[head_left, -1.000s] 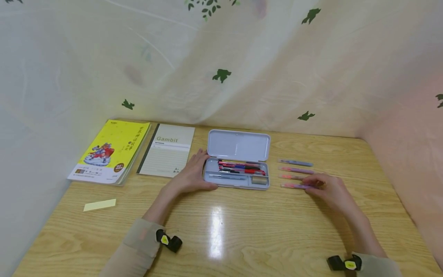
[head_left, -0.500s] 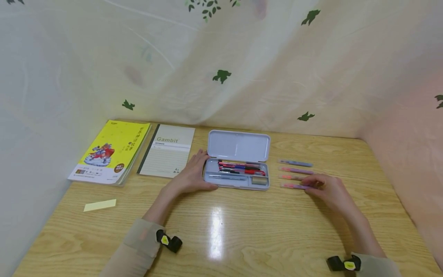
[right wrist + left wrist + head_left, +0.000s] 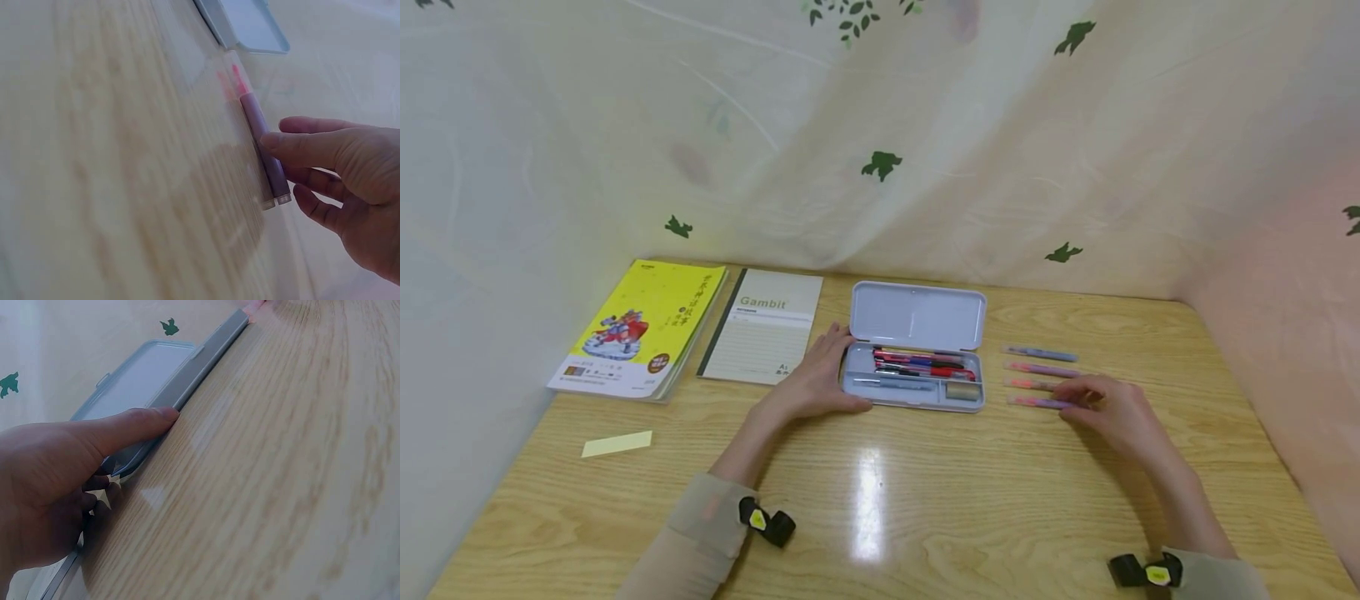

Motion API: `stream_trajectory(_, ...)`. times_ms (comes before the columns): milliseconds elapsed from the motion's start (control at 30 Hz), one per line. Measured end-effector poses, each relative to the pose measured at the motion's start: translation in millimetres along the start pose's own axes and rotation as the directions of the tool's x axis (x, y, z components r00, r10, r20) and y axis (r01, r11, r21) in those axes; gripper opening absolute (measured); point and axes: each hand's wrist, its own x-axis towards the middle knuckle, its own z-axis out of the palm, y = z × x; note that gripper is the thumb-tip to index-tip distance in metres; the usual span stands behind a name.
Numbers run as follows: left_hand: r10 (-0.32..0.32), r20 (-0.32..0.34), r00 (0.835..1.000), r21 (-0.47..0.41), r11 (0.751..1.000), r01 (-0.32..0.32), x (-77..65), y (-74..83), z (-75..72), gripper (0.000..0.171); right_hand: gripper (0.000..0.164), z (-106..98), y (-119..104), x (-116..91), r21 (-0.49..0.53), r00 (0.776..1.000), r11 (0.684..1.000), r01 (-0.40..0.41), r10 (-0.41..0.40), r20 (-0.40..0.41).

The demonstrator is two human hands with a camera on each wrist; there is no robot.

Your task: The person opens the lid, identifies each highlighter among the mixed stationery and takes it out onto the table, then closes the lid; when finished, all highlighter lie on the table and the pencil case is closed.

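Lying at the far left of the wooden counter [image 3: 925, 517], a yellow book [image 3: 638, 329] sits on a small stack, with a pale yellow slip of paper [image 3: 616, 443] nearer the person. Just right of the book is a cream notebook [image 3: 763, 327] marked "Gambit". The left hand [image 3: 815, 382] comes next: it rests against the left end of the open grey pencil case [image 3: 913, 350], its thumb stretched straight along the case's near edge, as the left wrist view shows [image 3: 134, 428]. Its other fingers lie at the case's left end, partly over the notebook's corner; they look relaxed rather than clamped, though from either view it is hard to tell exactly how they bend. The case's lid stands open towards the curtain [image 3: 880, 142], and its tray holds red and blue pens [image 3: 921, 364] plus a small eraser-like block [image 3: 961, 392] in the near right corner.

Right of the case, four slim markers lie side by side on the counter, all parallel. The right hand [image 3: 1112, 412] rests at the right end of the nearest marker [image 3: 1033, 402]. In the right wrist view its thumb [image 3: 300, 147] touches the marker [image 3: 262, 134] from one side while the loosely curled fingers [image 3: 319, 209] sit on the other, so the marker is lightly pinched yet lies flat on the counter.
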Motion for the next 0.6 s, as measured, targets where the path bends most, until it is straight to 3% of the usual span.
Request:
stream_trajectory(300, 0.006, 0.003, 1.0, 0.001, 1.0, -0.006, -0.1, 0.1, -0.6, 0.107, 0.018, -2, -6, 5, 0.056, 0.998, 0.998, -0.002, 0.006, -0.058)
stream_trajectory(600, 0.012, 0.0, 1.0, 0.001, 1.0, -0.012, -0.2, -1.4, -0.7, 0.107, 0.027, -2, -47, 31, 0.178, 0.996, 0.984, 0.008, 0.008, -0.089)
